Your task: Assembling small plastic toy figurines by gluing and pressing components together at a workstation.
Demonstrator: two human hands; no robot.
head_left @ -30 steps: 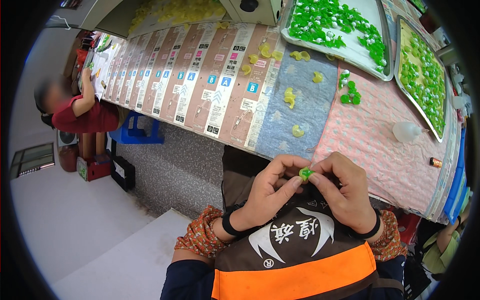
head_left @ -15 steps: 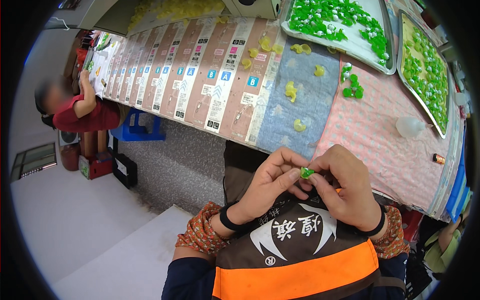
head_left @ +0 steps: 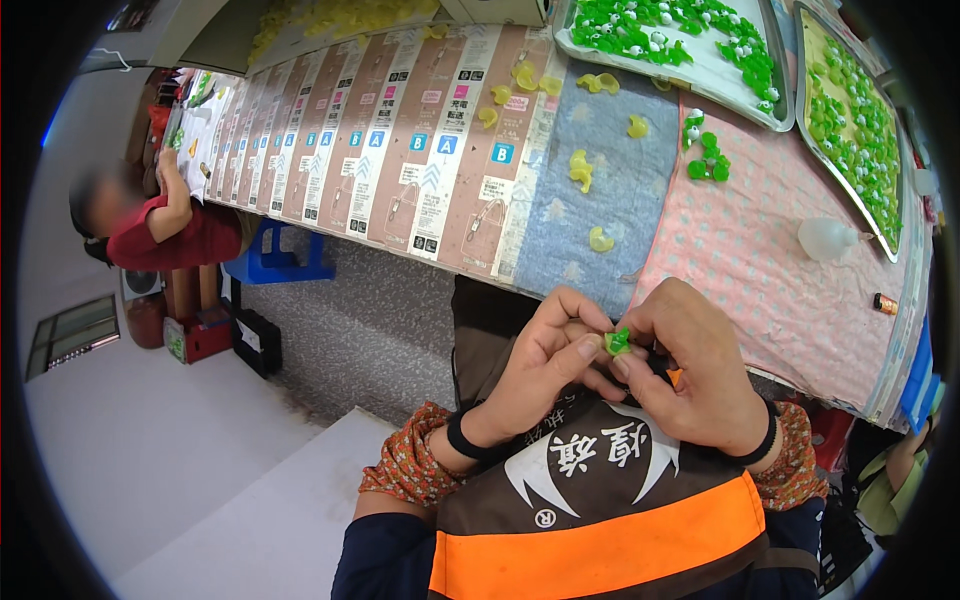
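A small green plastic piece (head_left: 617, 341) is pinched between the fingertips of both my hands, close over my lap below the table's near edge. My left hand (head_left: 540, 370) grips it from the left with thumb and forefinger. My right hand (head_left: 690, 375) closes on it from the right; something small and orange (head_left: 675, 376) shows under its fingers. Loose yellow pieces (head_left: 581, 170) and a few green pieces (head_left: 706, 160) lie on the cloth-covered table (head_left: 760, 250) ahead.
Two metal trays (head_left: 745, 95) (head_left: 890, 235) full of green pieces stand at the far right. A clear small bottle (head_left: 826, 238) and a small brown cylinder (head_left: 885, 303) lie near the right edge. Another person in red (head_left: 165, 225) sits at the table's left end, beside a blue stool (head_left: 275, 262).
My hands have stayed together on the green piece, shifting slightly lower and to the right; the fingers have turned the piece a little.
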